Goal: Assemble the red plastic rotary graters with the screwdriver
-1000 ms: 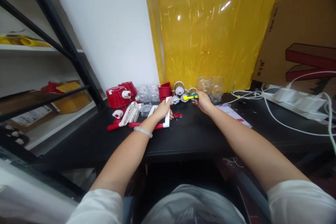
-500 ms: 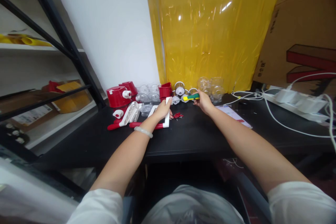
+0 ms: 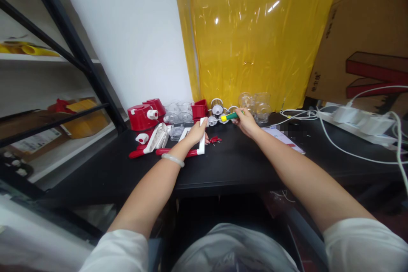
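Observation:
My left hand [image 3: 196, 134] is closed around a white crank arm [image 3: 202, 139] with a red grip along its lower end. In my right hand [image 3: 246, 122] is a screwdriver [image 3: 230, 116] with a green and yellow handle. Its thin shaft points left, and the tip reaches the upper end of the white arm by my left fingertips; exact contact is too small to make out. Just right of the arm, a small pile of red pieces [image 3: 216, 140] lies on the black table [image 3: 236, 165]. Left of my left hand is another white part with a red handle [image 3: 156, 138].
Red housings [image 3: 140, 117], clear plastic parts [image 3: 174, 114], a red hopper-like part [image 3: 199, 110] and several metal-and-white drums [image 3: 217, 106] line the back. A phone or tablet [image 3: 285, 139] lies beside my right forearm. White cables and a power strip [image 3: 357, 125] occupy the right side.
The view has shifted slightly. The screwdriver's handle end is tilted a little higher, with its tip still at the white arm. My left hand keeps its hold.

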Action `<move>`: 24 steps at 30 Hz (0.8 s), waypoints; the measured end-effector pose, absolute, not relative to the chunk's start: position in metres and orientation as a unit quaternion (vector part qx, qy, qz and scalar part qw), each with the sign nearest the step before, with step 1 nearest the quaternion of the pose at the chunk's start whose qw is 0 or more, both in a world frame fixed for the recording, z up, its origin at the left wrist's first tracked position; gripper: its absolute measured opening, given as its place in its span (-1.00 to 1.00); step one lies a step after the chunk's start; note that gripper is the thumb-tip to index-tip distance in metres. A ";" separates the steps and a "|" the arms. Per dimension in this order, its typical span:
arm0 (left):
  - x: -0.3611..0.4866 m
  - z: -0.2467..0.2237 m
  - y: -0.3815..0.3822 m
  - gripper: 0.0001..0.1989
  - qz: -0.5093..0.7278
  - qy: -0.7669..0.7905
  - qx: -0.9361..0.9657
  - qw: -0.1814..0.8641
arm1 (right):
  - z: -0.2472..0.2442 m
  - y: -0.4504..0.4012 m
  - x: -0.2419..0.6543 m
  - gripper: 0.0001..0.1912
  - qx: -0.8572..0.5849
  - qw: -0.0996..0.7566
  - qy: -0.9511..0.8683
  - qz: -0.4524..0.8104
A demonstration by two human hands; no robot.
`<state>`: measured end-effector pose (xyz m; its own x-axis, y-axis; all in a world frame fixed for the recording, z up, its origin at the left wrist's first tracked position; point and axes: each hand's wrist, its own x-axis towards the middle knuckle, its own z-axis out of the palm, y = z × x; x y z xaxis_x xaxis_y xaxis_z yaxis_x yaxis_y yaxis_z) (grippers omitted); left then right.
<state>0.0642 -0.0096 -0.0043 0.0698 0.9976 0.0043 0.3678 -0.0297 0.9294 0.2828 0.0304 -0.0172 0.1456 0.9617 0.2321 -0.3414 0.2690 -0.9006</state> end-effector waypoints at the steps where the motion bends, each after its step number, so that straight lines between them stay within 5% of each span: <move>1: 0.064 -0.004 -0.010 -0.43 0.387 0.562 0.604 0.411 | -0.016 0.030 0.282 -0.72 -0.347 0.673 -0.427 0.494; 8: 0.063 -0.007 -0.006 -0.39 0.382 0.558 0.608 0.417 | -0.017 0.033 0.283 -0.79 -0.372 0.664 -0.435 0.480; 14: 0.062 -0.009 -0.006 -0.40 0.386 0.546 0.622 0.407 | -0.021 0.031 0.290 -0.59 -0.459 0.611 -0.475 0.436; 24: 0.066 -0.006 -0.011 -0.51 0.382 0.522 0.629 0.431 | -0.015 0.026 0.288 -0.70 -0.439 0.622 -0.427 0.488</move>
